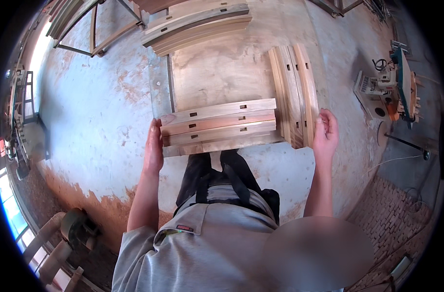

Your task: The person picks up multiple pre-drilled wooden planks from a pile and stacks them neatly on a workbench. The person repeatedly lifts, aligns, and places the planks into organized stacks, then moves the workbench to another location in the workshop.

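Three light wooden rails, each with dark rectangular slots, lie side by side across the near end of a wooden board. My left hand rests flat against their left ends, fingers stretched out and holding nothing. At the right edge of the board a stack of slotted wooden rails runs away from me. Beside its near right corner is my right hand, fingers loosely bent and apart, palm towards the wood. Whether its fingertips touch the wood I cannot tell.
Another stack of slotted rails lies across the board's far end. A metal-framed rack stands far left on the concrete floor. On the right is a machine with a handwheel; a motor with ducting sits low left.
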Demonstrator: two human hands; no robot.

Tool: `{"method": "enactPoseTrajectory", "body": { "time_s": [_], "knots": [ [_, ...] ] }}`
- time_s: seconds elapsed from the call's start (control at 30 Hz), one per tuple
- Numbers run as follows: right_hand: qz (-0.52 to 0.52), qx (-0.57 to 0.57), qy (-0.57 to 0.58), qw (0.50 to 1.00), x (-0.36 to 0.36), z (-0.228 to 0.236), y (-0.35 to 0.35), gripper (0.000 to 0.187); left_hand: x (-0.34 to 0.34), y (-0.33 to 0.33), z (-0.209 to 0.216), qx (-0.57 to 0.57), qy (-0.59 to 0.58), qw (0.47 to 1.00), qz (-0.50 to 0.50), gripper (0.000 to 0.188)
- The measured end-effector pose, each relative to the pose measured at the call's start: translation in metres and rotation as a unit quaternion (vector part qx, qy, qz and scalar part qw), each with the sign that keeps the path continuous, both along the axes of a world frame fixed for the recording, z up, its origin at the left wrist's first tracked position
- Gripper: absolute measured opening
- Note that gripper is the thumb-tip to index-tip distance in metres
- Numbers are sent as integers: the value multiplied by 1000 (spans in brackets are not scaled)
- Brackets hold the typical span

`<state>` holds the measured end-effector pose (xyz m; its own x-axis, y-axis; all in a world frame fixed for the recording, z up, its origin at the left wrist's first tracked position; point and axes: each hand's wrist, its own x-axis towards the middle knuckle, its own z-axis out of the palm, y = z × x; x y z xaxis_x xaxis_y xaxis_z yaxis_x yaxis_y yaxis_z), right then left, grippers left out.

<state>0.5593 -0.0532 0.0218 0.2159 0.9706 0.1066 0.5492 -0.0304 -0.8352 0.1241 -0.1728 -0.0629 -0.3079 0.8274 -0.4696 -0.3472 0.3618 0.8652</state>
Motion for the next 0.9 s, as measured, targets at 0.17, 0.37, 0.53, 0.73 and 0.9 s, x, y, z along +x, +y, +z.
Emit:
{"method": "enactPoseTrajectory", "body": {
  "time_s": [0.17, 0.37, 0.53, 0.73, 0.9],
  "knots": [
    [103, -13, 27, 994, -39, 9, -36, 25, 3, -17, -30, 12, -90, 996, -17, 60],
    [215, 27, -19, 976, -118, 3, -48, 33, 5, -7, 1, 17, -77, 997, -27, 54],
    [286, 51, -110, 951, -205, -1, -42, 42, -5, 4, 10, -31, -38, 996, -72, 46],
    [264, 25, -231, 936, -307, -24, -24, 49, -68, 14, 7, -4, -12, 986, -168, 52],
    [217, 8, -307, 927, -348, -31, -17, 46, -168, 72, -28, 47, 110, 974, -191, 71]
  ]
}}
